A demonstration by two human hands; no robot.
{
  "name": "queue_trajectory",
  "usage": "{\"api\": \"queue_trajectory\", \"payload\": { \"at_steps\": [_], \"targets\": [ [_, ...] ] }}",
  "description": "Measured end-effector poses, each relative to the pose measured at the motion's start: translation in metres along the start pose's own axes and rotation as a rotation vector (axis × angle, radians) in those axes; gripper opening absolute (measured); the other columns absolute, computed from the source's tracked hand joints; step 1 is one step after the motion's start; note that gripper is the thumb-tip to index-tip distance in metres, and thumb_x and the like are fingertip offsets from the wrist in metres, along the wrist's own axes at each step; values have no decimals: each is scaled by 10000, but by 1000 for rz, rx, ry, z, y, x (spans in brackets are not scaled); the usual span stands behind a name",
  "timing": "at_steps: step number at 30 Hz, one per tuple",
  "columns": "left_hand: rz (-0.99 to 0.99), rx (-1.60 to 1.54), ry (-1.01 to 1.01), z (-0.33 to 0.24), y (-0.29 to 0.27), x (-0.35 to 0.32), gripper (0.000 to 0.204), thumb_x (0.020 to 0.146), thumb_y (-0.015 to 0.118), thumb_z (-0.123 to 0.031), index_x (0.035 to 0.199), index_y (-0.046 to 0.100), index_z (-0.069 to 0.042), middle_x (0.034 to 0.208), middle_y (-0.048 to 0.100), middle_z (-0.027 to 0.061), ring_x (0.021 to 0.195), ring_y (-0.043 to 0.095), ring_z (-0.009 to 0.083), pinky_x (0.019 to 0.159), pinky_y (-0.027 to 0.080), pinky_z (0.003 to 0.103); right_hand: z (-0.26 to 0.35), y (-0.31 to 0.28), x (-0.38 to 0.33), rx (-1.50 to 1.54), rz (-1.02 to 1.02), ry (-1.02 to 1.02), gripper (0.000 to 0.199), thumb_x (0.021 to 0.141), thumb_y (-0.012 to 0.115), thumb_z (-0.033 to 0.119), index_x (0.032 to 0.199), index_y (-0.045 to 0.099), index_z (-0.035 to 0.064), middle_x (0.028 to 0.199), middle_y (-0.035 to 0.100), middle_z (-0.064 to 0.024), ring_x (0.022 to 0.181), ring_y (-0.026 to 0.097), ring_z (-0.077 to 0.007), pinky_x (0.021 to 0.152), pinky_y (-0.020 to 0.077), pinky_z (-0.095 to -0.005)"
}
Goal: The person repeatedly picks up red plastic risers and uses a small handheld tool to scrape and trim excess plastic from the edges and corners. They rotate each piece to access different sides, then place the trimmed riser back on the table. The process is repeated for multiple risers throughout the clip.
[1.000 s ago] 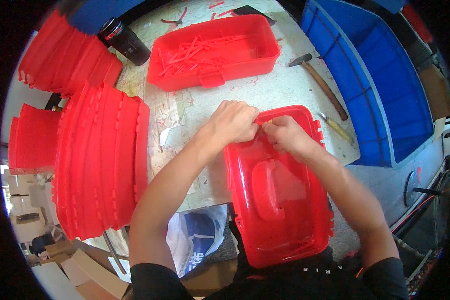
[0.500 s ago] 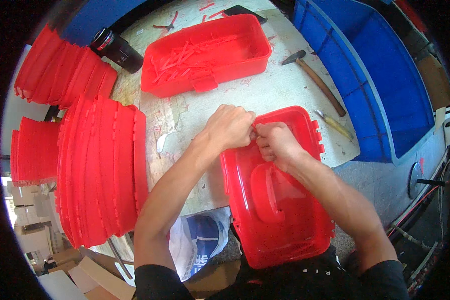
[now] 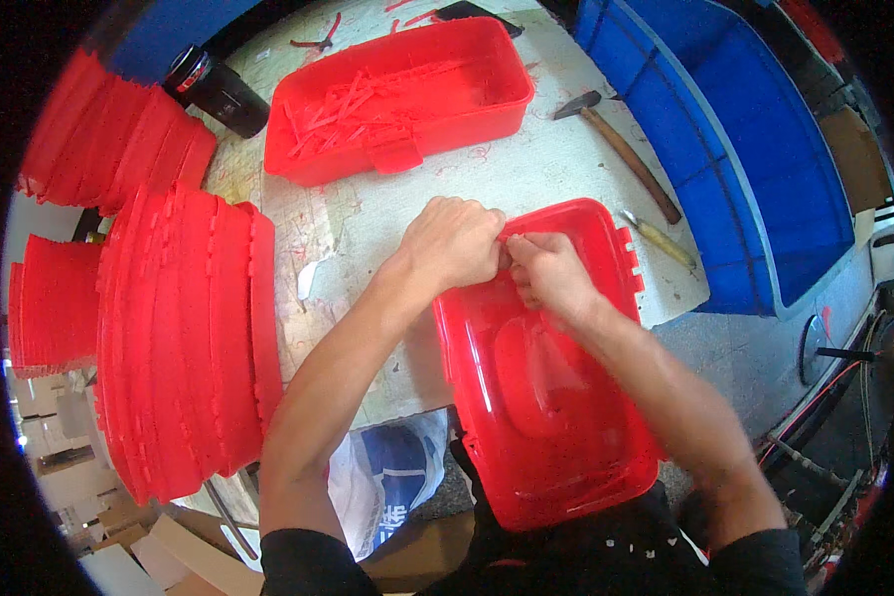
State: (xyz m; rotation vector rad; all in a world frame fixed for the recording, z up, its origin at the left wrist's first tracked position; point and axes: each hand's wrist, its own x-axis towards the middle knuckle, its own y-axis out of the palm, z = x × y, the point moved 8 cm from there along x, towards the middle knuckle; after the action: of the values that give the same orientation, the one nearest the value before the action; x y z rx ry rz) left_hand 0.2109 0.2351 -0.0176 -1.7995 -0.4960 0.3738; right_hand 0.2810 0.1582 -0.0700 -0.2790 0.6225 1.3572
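Observation:
A shiny red plastic box lid (image 3: 596, 437) with a raised oval handle part in its middle stands tilted against my body, its far end over the table edge. My left hand (image 3: 455, 241) is closed in a fist at the lid's far left corner. Right beside it my right hand (image 3: 551, 270) is closed in a pinch, the two hands' fingertips meeting. A bit of red shows between them; what they hold is hidden by the fingers. Hinge-like tabs (image 3: 630, 260) run along the lid's right edge.
Beyond lies a red box (image 3: 447, 134) holding thin red strips. A hammer (image 3: 626, 159), a yellow-handled tool (image 3: 663, 241) and pliers (image 3: 320, 42) rest on the table. Stacked red parts (image 3: 189, 338) and a black bottle (image 3: 219, 91) stand left, a blue crate (image 3: 710, 179) right.
The view has shifted slightly, so the whole scene sits a little further left and up. Both hands stay together at the lid's corner, and my right wrist has turned a little.

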Motion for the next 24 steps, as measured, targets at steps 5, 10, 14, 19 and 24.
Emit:
{"api": "queue_trajectory", "payload": {
  "at_steps": [5, 10, 14, 19, 24],
  "targets": [
    [8, -11, 44, -2, -1, 5, 151, 704, 651, -148, 745, 650, -3, 680, 639, 247, 692, 650, 439, 655, 526, 525, -10, 4, -3, 345, 59, 53, 216, 1005, 467, 193, 849, 557, 74, 628, 372, 60, 517, 281, -62, 476, 245, -251],
    [-19, -23, 42, 7, 0, 0, 130, 708, 637, -133, 735, 645, -6, 676, 637, 245, 687, 646, 443, 638, 521, 530, 24, -2, 6, -434, -81, -253, 326, 979, 492, 182, 803, 643, -48, 690, 642, -174, 576, 610, -248, 565, 482, -423],
    [-39, -56, 27, 10, 1, -3, 120, 709, 629, -127, 729, 637, -9, 680, 639, 242, 698, 650, 443, 635, 519, 535, 40, 8, 5, -835, -110, -470, 353, 973, 493, 201, 861, 667, -86, 836, 669, -299, 809, 705, -370, 747, 525, -472],
    [-25, -33, 10, 7, 0, 0, 142, 728, 618, -140, 787, 644, -13, 706, 652, 241, 710, 657, 437, 638, 516, 541, 41, -2, 0, -623, -136, -329, 352, 967, 528, 236, 892, 671, -77, 848, 679, -289, 836, 694, -422, 771, 537, -493],
    [43, -294, -50, 18, 3, -5, 264, 832, 598, -152, 1048, 655, -11, 868, 690, 234, 864, 678, 407, 749, 533, 468, 84, -15, -19, -1373, -204, -523, 276, 927, 590, 237, 910, 728, -2, 898, 699, -223, 879, 712, -326, 796, 532, -477]
  ]
}}
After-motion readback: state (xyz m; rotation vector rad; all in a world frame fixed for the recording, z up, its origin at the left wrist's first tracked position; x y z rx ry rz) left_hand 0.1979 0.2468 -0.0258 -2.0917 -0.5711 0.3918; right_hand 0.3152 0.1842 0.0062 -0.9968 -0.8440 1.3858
